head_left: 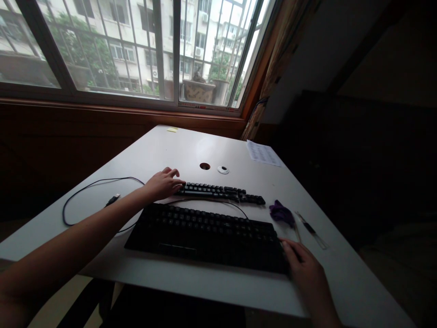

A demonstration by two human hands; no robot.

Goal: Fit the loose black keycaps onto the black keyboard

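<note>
Left hand (161, 185), fingers spread, touches keycaps (211, 191) mid-frame; right hand (306, 268) pinches keyboard (208, 239) edge, lower right, likely steadying it.

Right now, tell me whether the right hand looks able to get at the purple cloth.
Probably yes: the purple cloth lies just beyond the right hand, nothing tall between. The fingers are at the right end of the black keyboard, so they'd likely need to leave it.

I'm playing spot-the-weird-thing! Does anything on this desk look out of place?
Yes. Black keys lie in rows behind the keyboard, which seems stripped of them, though it's dark. Also, a white round cover lies beside the round hole in the desk, not over it.
</note>
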